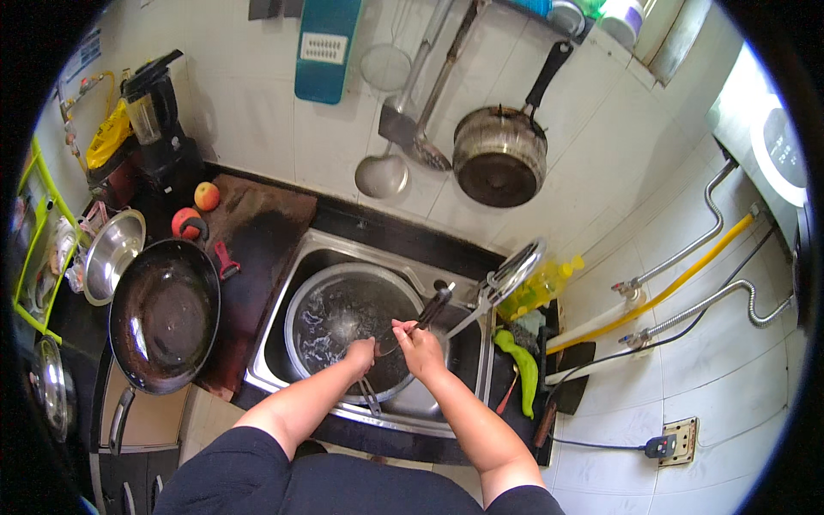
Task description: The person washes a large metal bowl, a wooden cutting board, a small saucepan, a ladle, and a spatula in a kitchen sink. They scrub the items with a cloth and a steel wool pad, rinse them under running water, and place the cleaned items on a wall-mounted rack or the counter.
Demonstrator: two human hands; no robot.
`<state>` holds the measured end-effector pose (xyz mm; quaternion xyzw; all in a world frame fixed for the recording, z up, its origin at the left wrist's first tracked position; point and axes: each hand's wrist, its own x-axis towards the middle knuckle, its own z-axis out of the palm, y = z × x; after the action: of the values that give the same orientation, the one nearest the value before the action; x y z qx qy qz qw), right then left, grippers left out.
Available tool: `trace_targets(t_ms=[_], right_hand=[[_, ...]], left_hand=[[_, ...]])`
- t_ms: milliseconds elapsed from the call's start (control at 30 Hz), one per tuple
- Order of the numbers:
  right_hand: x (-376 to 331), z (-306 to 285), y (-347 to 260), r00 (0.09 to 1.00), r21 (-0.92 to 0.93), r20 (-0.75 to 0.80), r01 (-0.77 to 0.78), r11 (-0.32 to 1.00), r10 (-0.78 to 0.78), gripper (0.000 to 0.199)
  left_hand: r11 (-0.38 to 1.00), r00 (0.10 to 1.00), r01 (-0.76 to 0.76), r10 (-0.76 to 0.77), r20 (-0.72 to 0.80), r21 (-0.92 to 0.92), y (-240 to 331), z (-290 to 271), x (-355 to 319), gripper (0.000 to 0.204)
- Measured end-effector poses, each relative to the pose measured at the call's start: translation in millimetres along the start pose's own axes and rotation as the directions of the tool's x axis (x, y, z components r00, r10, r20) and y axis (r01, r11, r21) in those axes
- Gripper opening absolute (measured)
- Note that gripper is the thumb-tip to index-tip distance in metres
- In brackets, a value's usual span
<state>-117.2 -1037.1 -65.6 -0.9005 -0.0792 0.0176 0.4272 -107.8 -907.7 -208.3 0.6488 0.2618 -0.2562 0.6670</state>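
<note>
My right hand (419, 350) is closed around the lower part of a dark-handled metal utensil (436, 302), whose handle points up and away toward the tap. Its greyish metal end passes between my hands, and its exact kind is unclear. Against that end my left hand (361, 356) is closed, its fingertips partly hidden. Both hands are above a wide metal basin (294, 319) of rippling water, set in a steel sink (279, 354). A slim metal handle (370, 396) crosses the basin's near rim. Beside my right hand, a pale stream comes from the tap (485, 300).
Left of the sink are a brown board (262, 210), a red peeler (227, 260), two apples (206, 196), a black wok (163, 318) and a steel bowl (115, 257). On the right lie green peppers (520, 373) and a yellow bottle (536, 290). A pot (499, 159) hangs above.
</note>
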Motion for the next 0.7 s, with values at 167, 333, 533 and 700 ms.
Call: trace_targets(t_ms=[167,333,533,700], right_hand=[[50.9,-22.6,-49.4,0.982,0.471,0.020,0.155,0.868,-0.186,0.017],[119.0,-54.0,-128.4,0.979,0.627,-0.188,0.178,0.758,-0.074,0.032],[234.0,-70.7,-157.9,0.952,0.746,-0.207,0.303,0.593,-0.226,0.037],[303.0,-70.6,-197.2,0.972,0.899,-0.007,0.108,0.425,-0.233,0.037]], left_hand=[[0.938,0.939,-0.340,0.342,-0.022,0.061,-10.1,-17.2,21.2,0.029],[0.775,0.918,-0.363,0.393,0.056,0.517,-5.5,-61.3,-19.9,0.056],[0.769,0.929,-0.335,0.367,0.054,0.545,-13.4,-85.7,-51.0,0.052],[0.775,0.926,-0.332,0.376,0.031,0.537,-21.6,-101.5,-48.1,0.047]])
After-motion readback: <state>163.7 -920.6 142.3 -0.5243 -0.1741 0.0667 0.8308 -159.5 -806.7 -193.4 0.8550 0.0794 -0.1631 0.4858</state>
